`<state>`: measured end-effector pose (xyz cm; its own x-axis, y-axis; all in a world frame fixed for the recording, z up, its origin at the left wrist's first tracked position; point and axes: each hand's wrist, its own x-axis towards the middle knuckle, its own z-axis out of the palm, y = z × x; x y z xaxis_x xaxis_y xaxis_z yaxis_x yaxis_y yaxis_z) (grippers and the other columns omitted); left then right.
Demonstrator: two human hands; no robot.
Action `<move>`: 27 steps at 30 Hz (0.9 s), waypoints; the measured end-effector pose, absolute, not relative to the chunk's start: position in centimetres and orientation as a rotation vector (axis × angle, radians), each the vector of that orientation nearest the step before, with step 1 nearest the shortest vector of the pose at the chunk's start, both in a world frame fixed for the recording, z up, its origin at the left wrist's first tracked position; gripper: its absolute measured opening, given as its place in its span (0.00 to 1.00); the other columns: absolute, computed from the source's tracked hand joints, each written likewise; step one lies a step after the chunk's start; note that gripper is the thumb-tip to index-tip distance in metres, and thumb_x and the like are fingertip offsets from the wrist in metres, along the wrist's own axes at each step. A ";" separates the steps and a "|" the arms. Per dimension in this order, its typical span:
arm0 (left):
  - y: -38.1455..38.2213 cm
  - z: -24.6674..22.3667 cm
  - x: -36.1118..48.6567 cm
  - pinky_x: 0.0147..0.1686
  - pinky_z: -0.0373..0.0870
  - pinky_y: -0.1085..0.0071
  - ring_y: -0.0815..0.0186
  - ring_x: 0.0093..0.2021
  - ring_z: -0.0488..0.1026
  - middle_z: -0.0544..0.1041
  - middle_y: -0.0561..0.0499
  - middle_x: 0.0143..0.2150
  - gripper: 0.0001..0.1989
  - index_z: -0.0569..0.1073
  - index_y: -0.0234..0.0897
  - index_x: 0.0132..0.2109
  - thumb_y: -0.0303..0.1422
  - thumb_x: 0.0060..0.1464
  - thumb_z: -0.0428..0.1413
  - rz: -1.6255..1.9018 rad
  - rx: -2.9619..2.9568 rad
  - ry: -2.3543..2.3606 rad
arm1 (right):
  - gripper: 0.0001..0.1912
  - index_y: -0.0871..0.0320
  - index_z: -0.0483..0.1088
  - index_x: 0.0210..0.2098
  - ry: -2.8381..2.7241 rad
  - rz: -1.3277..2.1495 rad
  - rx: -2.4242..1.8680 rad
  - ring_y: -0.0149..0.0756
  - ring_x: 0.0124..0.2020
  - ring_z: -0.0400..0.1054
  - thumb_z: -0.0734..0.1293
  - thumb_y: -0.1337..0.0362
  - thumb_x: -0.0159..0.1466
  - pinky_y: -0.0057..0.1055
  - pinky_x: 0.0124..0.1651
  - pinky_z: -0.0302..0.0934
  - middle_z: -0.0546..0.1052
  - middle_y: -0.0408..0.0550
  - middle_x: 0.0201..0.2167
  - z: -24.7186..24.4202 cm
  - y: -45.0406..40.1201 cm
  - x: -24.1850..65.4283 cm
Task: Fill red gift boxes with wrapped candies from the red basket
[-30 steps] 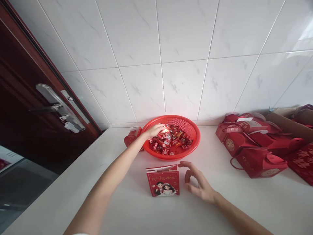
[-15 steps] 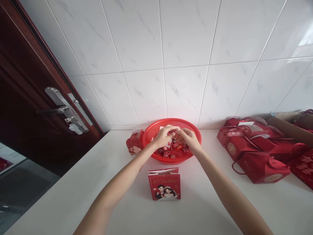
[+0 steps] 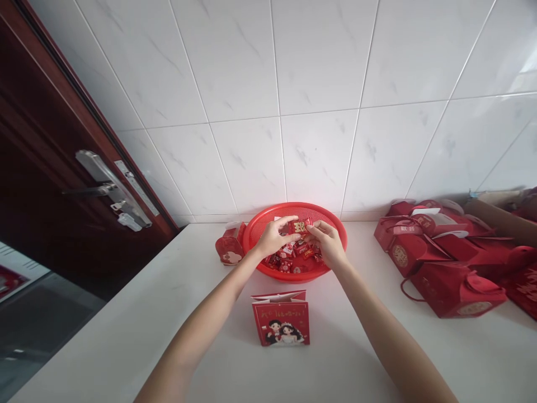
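Observation:
Between my two hands, above a red plastic basket [image 3: 340, 235], is a red candy packet [image 3: 299, 226] with gold lettering. My left hand [image 3: 274, 237] grips its left end between thumb and fingers. At its right end, my right hand [image 3: 326, 239] pinches the packet with the fingertips. Several wrapped candies [image 3: 289, 262] lie in the basket under the hands. In front of the basket stands a red paper gift bag [image 3: 281, 319], its top open and a cartoon bride and groom on its face.
Left of the basket sits a small red box [image 3: 230, 246]. Many red gift boxes [image 3: 440, 246] are piled on the right of the white table [image 3: 188, 313], near a cardboard box [image 3: 495, 215]. A tiled wall [image 3: 243, 157] rises behind, and a dark red door [image 3: 50, 140] is at left.
The red candy packet now shows between my hands, its lettered side towards me. My hands have moved slightly apart from where their fingertips met.

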<state>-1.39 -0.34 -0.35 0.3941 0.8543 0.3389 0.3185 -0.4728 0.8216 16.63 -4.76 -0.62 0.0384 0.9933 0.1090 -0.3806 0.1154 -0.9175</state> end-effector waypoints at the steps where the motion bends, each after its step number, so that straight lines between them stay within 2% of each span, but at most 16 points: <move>1: -0.4 -0.4 -1.3 0.57 0.72 0.58 0.53 0.57 0.74 0.76 0.41 0.59 0.28 0.76 0.37 0.57 0.39 0.49 0.67 1.035 1.976 1.002 | 0.26 0.56 0.65 0.23 -0.961 1.278 -0.844 0.32 0.24 0.67 0.80 0.46 0.43 0.30 0.31 0.65 0.70 0.39 0.21 -0.6 -4.8 16.6; 9: -0.2 -1.0 -1.1 0.46 0.77 0.63 0.56 0.46 0.79 0.80 0.40 0.51 0.30 0.78 0.33 0.53 0.46 0.47 0.68 1.122 1.942 0.949 | 0.25 0.55 0.66 0.23 -0.982 1.288 -0.831 0.32 0.23 0.66 0.80 0.47 0.44 0.31 0.30 0.63 0.71 0.40 0.20 -0.6 -5.0 16.7; 15: -0.3 -1.1 -1.1 0.48 0.76 0.63 0.55 0.47 0.80 0.81 0.42 0.50 0.27 0.80 0.34 0.50 0.47 0.47 0.68 1.132 1.969 0.912 | 0.23 0.55 0.69 0.24 -1.055 1.310 -0.831 0.33 0.25 0.68 0.81 0.48 0.44 0.31 0.29 0.63 0.75 0.42 0.24 -0.5 -5.3 16.6; 19: -0.4 -0.8 -1.0 0.50 0.75 0.62 0.55 0.49 0.78 0.80 0.41 0.52 0.27 0.79 0.34 0.50 0.47 0.47 0.68 1.090 1.984 0.897 | 0.23 0.54 0.66 0.24 -1.032 1.311 -0.805 0.35 0.26 0.69 0.80 0.49 0.47 0.32 0.31 0.64 0.76 0.42 0.25 -0.6 -5.3 16.5; 21: -0.4 -0.5 -1.2 0.50 0.75 0.63 0.56 0.50 0.77 0.79 0.41 0.52 0.30 0.77 0.34 0.53 0.46 0.46 0.68 1.009 1.989 0.891 | 0.22 0.54 0.65 0.24 -0.983 1.260 -0.794 0.35 0.27 0.69 0.79 0.51 0.47 0.32 0.32 0.65 0.75 0.41 0.26 -0.7 -5.3 16.5; 24: -0.2 -0.1 -1.9 0.47 0.75 0.63 0.58 0.46 0.79 0.81 0.44 0.46 0.33 0.72 0.36 0.60 0.41 0.48 0.68 0.738 1.996 0.920 | 0.20 0.54 0.63 0.24 -0.841 1.144 -0.780 0.34 0.28 0.69 0.78 0.56 0.46 0.29 0.32 0.64 0.75 0.40 0.25 -0.7 -5.1 16.5; 27: -0.1 0.4 -2.6 0.45 0.74 0.67 0.58 0.45 0.79 0.82 0.48 0.43 0.25 0.77 0.39 0.54 0.33 0.47 0.67 0.273 2.141 0.996 | 0.17 0.53 0.61 0.24 -0.747 1.141 -0.769 0.33 0.25 0.68 0.75 0.60 0.47 0.28 0.28 0.61 0.74 0.38 0.22 -0.6 -5.0 16.5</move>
